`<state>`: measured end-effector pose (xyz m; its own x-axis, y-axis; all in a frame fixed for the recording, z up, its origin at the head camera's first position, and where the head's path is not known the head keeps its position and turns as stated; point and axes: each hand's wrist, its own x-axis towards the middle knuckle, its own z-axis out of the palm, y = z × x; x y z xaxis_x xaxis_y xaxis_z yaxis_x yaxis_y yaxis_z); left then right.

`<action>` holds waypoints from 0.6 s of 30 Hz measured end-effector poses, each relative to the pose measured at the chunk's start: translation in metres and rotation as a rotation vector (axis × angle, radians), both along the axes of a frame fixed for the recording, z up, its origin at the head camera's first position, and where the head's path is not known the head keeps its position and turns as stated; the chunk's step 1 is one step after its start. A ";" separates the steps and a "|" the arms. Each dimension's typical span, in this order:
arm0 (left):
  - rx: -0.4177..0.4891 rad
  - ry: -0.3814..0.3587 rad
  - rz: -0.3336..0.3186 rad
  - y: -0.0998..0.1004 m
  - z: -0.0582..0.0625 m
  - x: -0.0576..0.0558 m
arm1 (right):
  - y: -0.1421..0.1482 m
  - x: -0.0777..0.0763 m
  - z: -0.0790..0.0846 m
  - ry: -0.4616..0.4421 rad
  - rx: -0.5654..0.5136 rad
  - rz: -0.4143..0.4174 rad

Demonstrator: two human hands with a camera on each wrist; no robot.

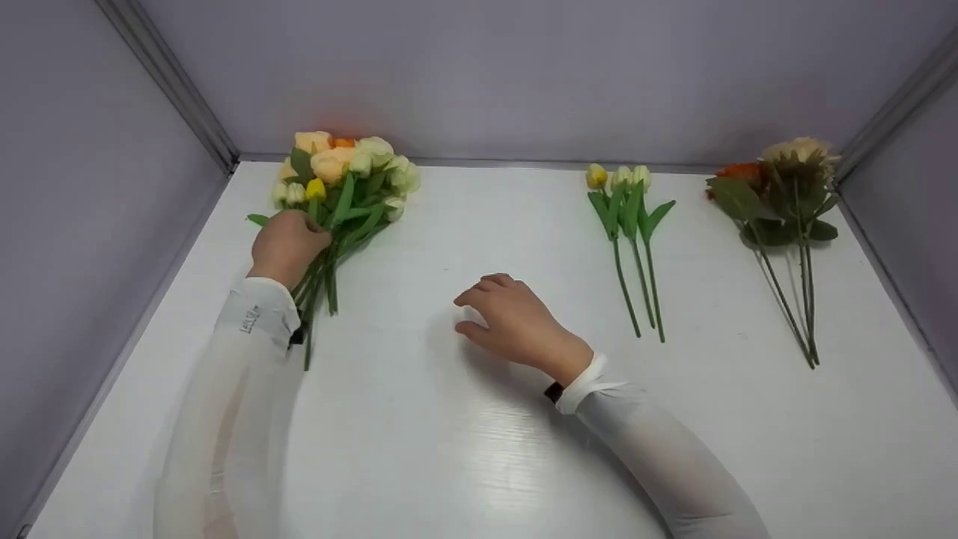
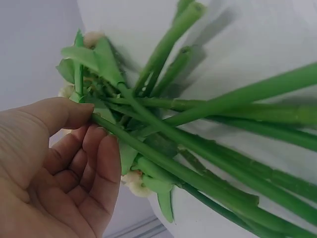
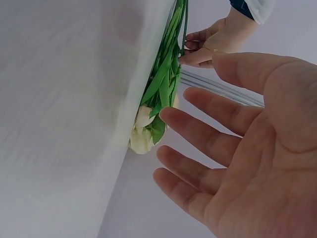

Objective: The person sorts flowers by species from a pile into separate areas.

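From my remote seat, I see a person's left hand pinching a green stem between thumb and finger at a mixed bunch of flowers, which lies at the far left of the white counter, its blooms near the back wall. The right hand, relaxed and holding nothing, hovers over the middle of the counter. To its right I spot three tulips, one yellow and two pale; farther right rest orange and cream flowers.
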<state>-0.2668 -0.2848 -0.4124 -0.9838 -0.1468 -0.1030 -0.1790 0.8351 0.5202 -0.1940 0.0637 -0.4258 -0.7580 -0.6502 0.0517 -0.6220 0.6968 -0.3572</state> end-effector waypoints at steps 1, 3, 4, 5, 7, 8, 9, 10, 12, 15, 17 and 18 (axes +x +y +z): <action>0.013 0.010 0.005 -0.001 0.002 0.000 | 0.000 0.000 0.000 -0.002 -0.003 -0.005; 0.037 0.039 0.014 -0.002 0.007 0.001 | 0.001 -0.001 0.000 -0.008 -0.009 -0.015; 0.050 0.054 0.017 -0.003 0.010 0.001 | 0.001 -0.002 0.000 -0.010 -0.011 -0.018; 0.062 0.071 0.018 -0.003 0.012 0.001 | 0.002 -0.002 0.001 -0.011 -0.013 -0.022; 0.090 0.099 0.023 -0.003 0.017 0.001 | 0.002 -0.003 0.001 -0.013 -0.016 -0.025; 0.105 0.111 0.022 -0.002 0.020 0.001 | 0.003 -0.004 0.001 -0.015 -0.019 -0.027; 0.123 0.119 0.023 -0.001 0.023 0.001 | 0.003 -0.004 0.002 -0.017 -0.022 -0.030; 0.139 0.126 0.024 0.000 0.026 0.001 | 0.004 -0.005 0.002 -0.019 -0.027 -0.033; 0.178 0.132 0.025 0.004 0.031 0.002 | 0.005 -0.006 0.003 -0.024 -0.039 -0.043; 0.273 0.119 0.016 0.015 0.037 0.003 | 0.008 -0.008 0.004 -0.029 -0.064 -0.062; 0.356 0.091 0.011 0.024 0.039 0.004 | 0.010 -0.010 0.005 -0.036 -0.082 -0.074; 0.400 0.071 0.010 0.029 0.040 0.004 | 0.011 -0.010 0.006 -0.039 -0.089 -0.080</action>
